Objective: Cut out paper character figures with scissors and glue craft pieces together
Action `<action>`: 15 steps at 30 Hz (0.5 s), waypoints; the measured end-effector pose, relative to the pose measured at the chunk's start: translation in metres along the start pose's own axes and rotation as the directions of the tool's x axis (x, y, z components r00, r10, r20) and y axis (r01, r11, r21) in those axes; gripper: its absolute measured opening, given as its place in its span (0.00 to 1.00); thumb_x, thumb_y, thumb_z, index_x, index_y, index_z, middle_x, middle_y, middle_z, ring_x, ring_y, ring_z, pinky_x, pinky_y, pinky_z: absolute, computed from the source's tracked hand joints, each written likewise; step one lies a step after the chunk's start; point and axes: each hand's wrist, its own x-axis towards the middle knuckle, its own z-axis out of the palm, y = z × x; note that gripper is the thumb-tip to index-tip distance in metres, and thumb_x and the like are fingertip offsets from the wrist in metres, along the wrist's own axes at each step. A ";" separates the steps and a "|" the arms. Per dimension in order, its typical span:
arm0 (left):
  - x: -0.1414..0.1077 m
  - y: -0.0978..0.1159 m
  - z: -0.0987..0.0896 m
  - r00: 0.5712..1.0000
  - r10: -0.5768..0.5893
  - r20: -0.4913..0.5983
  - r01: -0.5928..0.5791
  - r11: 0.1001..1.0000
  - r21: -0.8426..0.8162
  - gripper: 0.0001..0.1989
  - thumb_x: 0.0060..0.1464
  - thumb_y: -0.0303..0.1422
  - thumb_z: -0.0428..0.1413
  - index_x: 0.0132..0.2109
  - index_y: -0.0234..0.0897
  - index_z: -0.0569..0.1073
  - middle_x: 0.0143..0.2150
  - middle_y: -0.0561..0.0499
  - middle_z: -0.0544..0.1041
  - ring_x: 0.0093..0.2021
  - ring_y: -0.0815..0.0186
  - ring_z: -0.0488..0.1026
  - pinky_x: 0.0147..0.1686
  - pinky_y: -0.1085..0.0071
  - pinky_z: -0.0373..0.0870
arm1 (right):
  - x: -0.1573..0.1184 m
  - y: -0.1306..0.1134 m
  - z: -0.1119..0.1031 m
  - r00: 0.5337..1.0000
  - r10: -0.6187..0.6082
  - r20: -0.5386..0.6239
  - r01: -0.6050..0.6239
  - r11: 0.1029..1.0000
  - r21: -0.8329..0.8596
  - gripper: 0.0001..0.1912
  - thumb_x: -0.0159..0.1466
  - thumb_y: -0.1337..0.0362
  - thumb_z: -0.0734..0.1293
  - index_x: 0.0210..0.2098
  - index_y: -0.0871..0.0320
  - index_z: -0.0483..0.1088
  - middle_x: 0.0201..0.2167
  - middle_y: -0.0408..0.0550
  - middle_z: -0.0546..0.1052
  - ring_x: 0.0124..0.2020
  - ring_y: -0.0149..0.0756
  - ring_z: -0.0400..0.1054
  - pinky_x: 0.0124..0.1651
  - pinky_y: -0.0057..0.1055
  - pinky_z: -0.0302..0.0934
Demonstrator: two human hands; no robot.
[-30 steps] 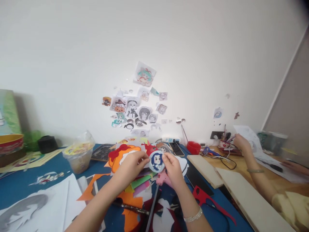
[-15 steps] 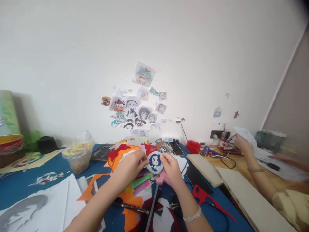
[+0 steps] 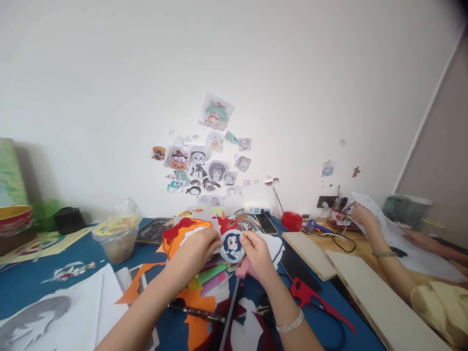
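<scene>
A round paper cutout (image 3: pixel 231 247) with a blue-haired cartoon figure is held upright above the craft pile. My right hand (image 3: pixel 257 252) pinches its right edge between thumb and fingers. My left hand (image 3: pixel 204 245) is closed in a pinch at the opposite edge; its fingertips partly hide the contact. Just below, a pink piece (image 3: pixel 244 268) sits at the top of a long grey stick (image 3: pixel 229 312). Behind my left hand lies an orange cutout (image 3: pixel 171 245) with a red bow. Green and purple paper strips (image 3: pixel 212 274) lie under the hands.
Orange scraps (image 3: pixel 199 304), a dark pen (image 3: pixel 197 312) and a red piece (image 3: pixel 314 300) lie nearby. A lidded plastic cup (image 3: pixel 119 239) stands left, a red bowl (image 3: pixel 291 221) behind right. Pale boards (image 3: pixel 369 292) separate me from another person's arm (image 3: pixel 382 248). Drawings (image 3: pixel 199 161) cover the wall.
The view has shifted slightly. Both my hands keep nearly the same pose around the round cutout. At right, the other person's farther hand has moved over the paper.
</scene>
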 end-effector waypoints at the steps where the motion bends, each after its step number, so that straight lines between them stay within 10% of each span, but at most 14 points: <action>1: 0.000 0.000 0.000 1.000 0.001 -0.003 -0.001 1.000 0.006 0.12 0.54 0.35 0.42 0.26 0.37 0.65 0.25 0.51 0.69 0.28 0.65 0.65 0.29 0.71 0.60 | 0.000 0.000 0.000 1.000 0.003 -0.001 -0.003 1.000 0.003 0.15 0.58 0.54 0.60 0.31 0.60 0.70 0.25 0.45 0.71 0.29 0.36 0.65 0.29 0.27 0.60; 15: 0.001 0.002 0.017 0.997 0.021 0.073 -0.047 0.927 0.372 0.11 0.54 0.22 0.41 0.34 0.31 0.68 0.33 0.43 0.72 0.32 0.62 0.70 0.32 0.69 0.64 | -0.003 -0.002 0.003 0.999 0.047 0.023 -0.046 0.997 -0.058 0.15 0.58 0.53 0.59 0.30 0.59 0.68 0.17 0.40 0.63 0.18 0.30 0.59 0.19 0.24 0.57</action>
